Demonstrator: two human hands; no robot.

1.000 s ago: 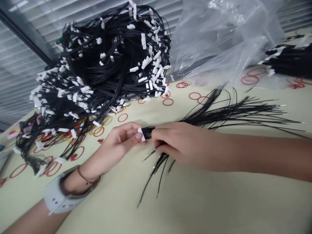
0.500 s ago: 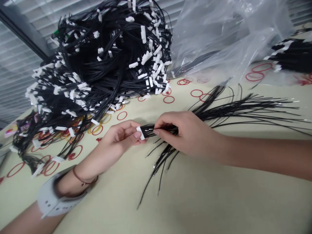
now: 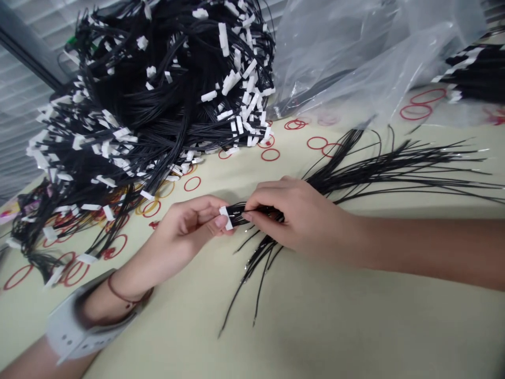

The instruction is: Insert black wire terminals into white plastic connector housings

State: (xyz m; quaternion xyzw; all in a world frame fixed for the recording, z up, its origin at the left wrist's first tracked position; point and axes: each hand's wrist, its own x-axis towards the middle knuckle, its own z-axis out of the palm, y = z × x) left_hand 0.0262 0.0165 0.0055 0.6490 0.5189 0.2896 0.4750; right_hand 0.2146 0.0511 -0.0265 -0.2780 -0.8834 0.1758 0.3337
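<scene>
Between the thumb and fingers of my left hand (image 3: pixel 197 221) is a small white connector (image 3: pixel 226 217), with black wires running out of its right side. My right hand (image 3: pixel 298 213) is closed in a pinch on the black wires (image 3: pixel 238 214) just right of the connector. Beneath and beyond that hand the bundle of loose black wires (image 3: pixel 379 168) fans out to the right, and several ends (image 3: pixel 246 273) spread toward the front. The right fingertips partly hide which wires they grip.
A big heap of black wires with white connectors (image 3: pixel 130 100) fills the back left. Behind the bundle lies a clear plastic bag (image 3: pixel 347 58). Red rubber bands (image 3: pixel 270 154) are scattered over the pale table (image 3: pixel 315 316). More connector-ended wires (image 3: pixel 477 73) lie at the far right.
The view has shifted slightly, so the heap and bands appear farther left and higher. My right fingertips sit a little closer to the connector; both hands keep their grip.
</scene>
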